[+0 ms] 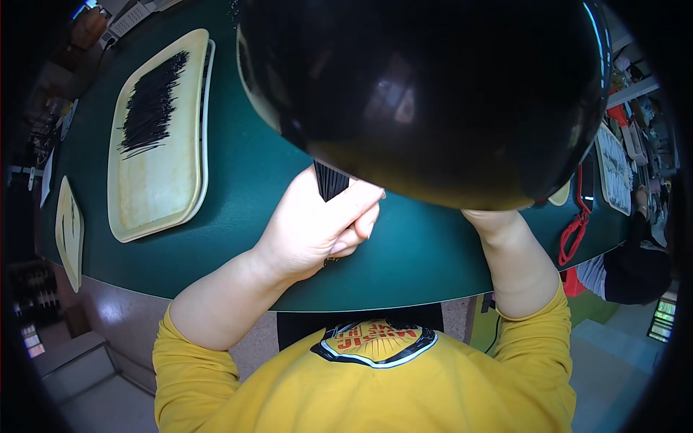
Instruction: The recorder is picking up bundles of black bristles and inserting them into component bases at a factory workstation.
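My left hand [317,224] is closed around a bundle of thin black strips [332,182], which stands up between thumb and fingers; its upper end goes out of sight behind a large glossy black dome-shaped thing [426,108]. That dome fills the upper middle of the view, close to the camera. Below its lower edge my right wrist [494,220] shows, but the right hand's fingers are hidden behind it. To the left of my left hand, a cream tray [155,195] carries a pile of similar thin black strips [153,101]; it rests on another tray.
The green tabletop [238,238] curves along its near edge. A smaller cream tray [71,249] with a few dark strips lies far left. At the right are a red loop [572,238] and a tray [613,169] of small pale pieces. Another person [635,270] is partly visible there.
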Available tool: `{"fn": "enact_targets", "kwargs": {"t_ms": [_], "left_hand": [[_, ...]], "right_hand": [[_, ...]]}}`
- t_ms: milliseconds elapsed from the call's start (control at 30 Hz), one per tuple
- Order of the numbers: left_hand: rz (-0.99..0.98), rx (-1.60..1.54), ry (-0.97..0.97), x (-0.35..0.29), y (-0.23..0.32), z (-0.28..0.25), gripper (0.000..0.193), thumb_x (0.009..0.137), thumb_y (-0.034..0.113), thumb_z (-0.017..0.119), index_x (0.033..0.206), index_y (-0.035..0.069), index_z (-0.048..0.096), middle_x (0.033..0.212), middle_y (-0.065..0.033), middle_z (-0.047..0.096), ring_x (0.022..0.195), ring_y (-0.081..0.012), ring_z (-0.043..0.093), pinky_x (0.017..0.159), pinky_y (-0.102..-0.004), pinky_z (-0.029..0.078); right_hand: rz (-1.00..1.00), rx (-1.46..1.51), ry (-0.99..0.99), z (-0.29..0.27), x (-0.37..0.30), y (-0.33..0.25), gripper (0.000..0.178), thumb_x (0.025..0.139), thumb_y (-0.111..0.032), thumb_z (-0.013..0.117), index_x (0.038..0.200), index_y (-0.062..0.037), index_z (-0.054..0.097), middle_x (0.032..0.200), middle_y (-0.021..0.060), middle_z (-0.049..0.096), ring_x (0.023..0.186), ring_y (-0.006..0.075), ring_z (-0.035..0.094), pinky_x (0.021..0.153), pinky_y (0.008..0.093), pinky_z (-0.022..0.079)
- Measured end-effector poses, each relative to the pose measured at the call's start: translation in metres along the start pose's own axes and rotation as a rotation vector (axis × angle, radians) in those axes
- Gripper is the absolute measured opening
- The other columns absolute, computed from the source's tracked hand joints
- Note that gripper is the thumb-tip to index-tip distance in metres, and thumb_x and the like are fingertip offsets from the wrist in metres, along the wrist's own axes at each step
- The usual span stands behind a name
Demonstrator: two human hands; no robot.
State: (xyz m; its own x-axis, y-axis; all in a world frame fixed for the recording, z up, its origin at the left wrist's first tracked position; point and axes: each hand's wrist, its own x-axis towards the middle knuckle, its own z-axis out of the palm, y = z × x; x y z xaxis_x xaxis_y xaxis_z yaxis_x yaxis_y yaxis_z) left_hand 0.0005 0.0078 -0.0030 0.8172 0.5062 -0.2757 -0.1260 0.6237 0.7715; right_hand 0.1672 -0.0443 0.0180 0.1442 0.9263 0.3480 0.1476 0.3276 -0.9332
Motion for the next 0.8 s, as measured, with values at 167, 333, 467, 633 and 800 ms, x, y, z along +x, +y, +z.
{"fn": "enact_targets", "kwargs": {"t_ms": [167,333,467,633,800], "left_hand": [[-0.175,-0.146,-0.093,0.0,0.004,0.0,0.011,0.082,0.011,0.044,0.075,0.003,0.047,0.05,-0.0023,0.045,0.032,-0.0031,0.032,0.03,-0.0153,0.024],[-0.104,-0.05,-0.058,0.0,0.001,0.004,0.01,0.082,0.011,0.043,0.076,0.003,0.046,0.05,-0.0025,0.046,0.032,-0.0031,0.033,0.03,-0.0149,0.025],[-0.052,0.023,-0.025,0.002,0.003,0.006,0.012,0.082,0.011,0.043,0.074,0.002,0.045,0.051,-0.0028,0.047,0.032,-0.0038,0.035,0.031,-0.0149,0.027],[0.03,0.089,-0.051,0.002,-0.004,0.004,0.014,0.082,0.012,0.043,0.073,0.002,0.045,0.051,-0.0035,0.048,0.032,-0.0044,0.038,0.031,-0.0152,0.03],[0.041,0.127,-0.092,0.003,-0.004,0.003,0.015,0.083,0.012,0.043,0.073,0.001,0.045,0.051,-0.004,0.048,0.032,-0.0047,0.038,0.031,-0.0154,0.03]], "right_hand": [[0.219,0.305,-0.255,0.001,0.002,0.015,0.012,0.069,-0.004,0.06,0.08,0.0,0.057,0.072,0.0016,0.056,0.065,0.006,0.05,0.06,0.0189,0.04],[0.146,0.287,-0.21,0.006,-0.001,0.013,0.01,0.074,-0.007,0.053,0.078,0.0012,0.057,0.069,0.0039,0.057,0.058,0.0062,0.05,0.053,0.0178,0.039],[0.281,0.413,-0.094,-0.003,-0.006,0.03,0.027,0.083,-0.017,0.036,0.073,0.0008,0.053,0.052,0.0043,0.048,0.041,0.0044,0.037,0.04,0.0162,0.027],[0.435,0.596,-0.104,0.001,-0.006,0.03,0.026,0.084,-0.02,0.036,0.075,-0.0005,0.052,0.049,0.0021,0.043,0.04,0.0033,0.033,0.037,0.0148,0.022],[0.438,0.539,-0.225,-0.006,-0.007,0.032,0.023,0.084,-0.019,0.038,0.076,-0.0014,0.052,0.051,0.0015,0.042,0.043,0.0034,0.034,0.038,0.0148,0.023]]}}
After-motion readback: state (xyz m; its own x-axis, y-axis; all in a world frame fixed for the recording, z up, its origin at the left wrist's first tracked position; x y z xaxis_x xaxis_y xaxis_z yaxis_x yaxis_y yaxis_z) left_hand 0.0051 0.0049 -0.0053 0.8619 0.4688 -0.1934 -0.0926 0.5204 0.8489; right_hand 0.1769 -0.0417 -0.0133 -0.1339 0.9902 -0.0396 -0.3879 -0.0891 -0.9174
